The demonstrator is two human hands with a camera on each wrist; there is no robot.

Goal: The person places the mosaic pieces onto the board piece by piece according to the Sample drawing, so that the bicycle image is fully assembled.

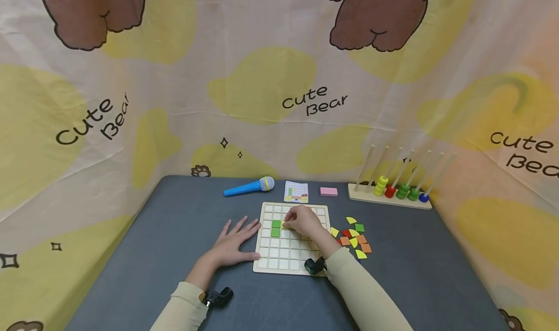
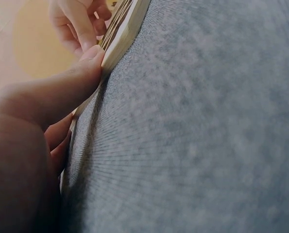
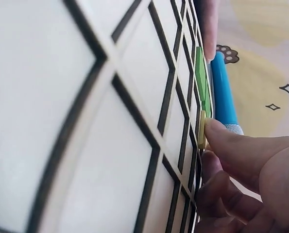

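Observation:
A pale wooden grid board (image 1: 290, 264) with square cells lies on the dark grey table. Two green square tiles (image 1: 275, 228) sit in its cells, left of the middle. My right hand (image 1: 303, 220) is over the board and pinches a small yellow piece (image 3: 202, 130) between thumb and fingers, right beside the green tiles (image 3: 201, 73). Its shape is partly hidden by the fingers. My left hand (image 1: 233, 244) lies spread with straight fingers at the board's left edge. In the left wrist view, its thumb (image 2: 81, 75) touches the board's rim (image 2: 122, 41).
Loose yellow, green, orange and red pieces (image 1: 353, 239) lie right of the board. Behind it are a blue toy microphone (image 1: 246, 187), a printed pattern card (image 1: 296, 192) and a pink block (image 1: 328, 191). A peg stand with coloured beads (image 1: 388, 201) stands at the back right.

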